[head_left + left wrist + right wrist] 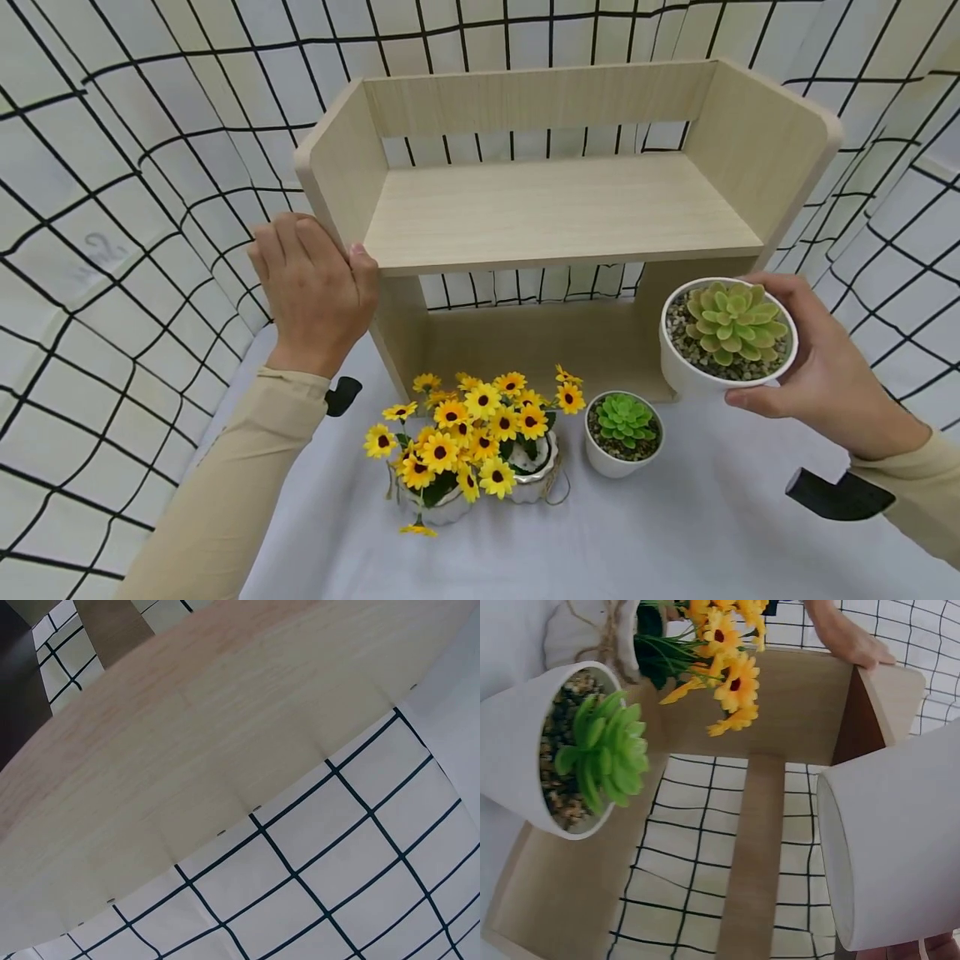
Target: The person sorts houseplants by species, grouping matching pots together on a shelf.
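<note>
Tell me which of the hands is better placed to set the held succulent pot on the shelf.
Right. The right hand already grips the larger succulent pot, held just below the shelf's right end. The left hand rests on the shelf's left side panel, holding no pot, likely steadying it.

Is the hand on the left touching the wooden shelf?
Touching. In the head view the left hand lies against the wooden shelf, its thumb on the front edge of the left side panel.

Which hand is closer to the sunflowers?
Left. The left hand rests on the shelf's side panel, just up-left of the sunflowers; the right hand holds a succulent pot farther right.
</note>
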Demonstrator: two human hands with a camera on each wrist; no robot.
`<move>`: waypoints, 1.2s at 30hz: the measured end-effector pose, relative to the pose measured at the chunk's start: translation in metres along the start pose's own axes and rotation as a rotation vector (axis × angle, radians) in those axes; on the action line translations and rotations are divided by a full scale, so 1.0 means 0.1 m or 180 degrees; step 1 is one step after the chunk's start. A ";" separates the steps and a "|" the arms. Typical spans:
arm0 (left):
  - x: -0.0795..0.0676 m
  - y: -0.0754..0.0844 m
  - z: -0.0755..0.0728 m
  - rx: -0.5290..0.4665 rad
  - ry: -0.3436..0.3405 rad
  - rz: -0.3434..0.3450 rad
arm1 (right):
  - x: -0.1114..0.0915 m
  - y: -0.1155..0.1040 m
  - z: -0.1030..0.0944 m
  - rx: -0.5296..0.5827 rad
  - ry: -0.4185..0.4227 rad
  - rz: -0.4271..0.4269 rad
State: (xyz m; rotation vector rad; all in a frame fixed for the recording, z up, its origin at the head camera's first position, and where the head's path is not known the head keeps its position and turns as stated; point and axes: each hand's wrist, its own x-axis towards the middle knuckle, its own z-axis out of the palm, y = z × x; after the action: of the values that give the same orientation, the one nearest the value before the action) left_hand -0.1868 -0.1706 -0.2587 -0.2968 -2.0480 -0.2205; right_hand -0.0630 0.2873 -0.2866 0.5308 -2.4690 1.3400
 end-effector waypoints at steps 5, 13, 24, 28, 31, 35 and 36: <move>0.00 -0.01 -0.01 0.0000 -0.0005 0.0017 | 0.15 -0.14 0.01 0.0048 0.0069 -0.0044; 0.00 0.00 -0.01 0.0015 0.0047 0.0046 | 0.40 -0.33 0.01 0.0550 0.0128 -0.0130; -0.01 -0.02 -0.02 0.0022 0.0067 0.0064 | 0.77 -0.62 0.14 0.1722 0.0247 -0.0229; -0.01 -0.02 -0.01 -0.0037 0.0094 0.0071 | 0.89 -0.71 0.21 0.1906 0.0274 -0.0280; -0.01 -0.02 0.00 -0.0049 0.0090 0.0088 | 0.97 -0.77 0.26 0.1911 0.0316 -0.0293; -0.01 -0.01 0.01 -0.0054 0.0123 0.0085 | 1.10 -0.83 0.34 0.1838 0.0345 -0.0312; -0.01 -0.01 0.01 -0.0060 0.0124 0.0082 | 1.13 -0.84 0.37 0.1805 0.0346 -0.0318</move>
State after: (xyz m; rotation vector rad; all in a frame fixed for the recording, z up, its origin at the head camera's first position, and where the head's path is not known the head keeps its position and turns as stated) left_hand -0.1873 -0.1717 -0.2599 -0.3280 -2.0033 -0.2280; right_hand -0.1288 0.1936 -0.1973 0.6675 -1.9292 1.9689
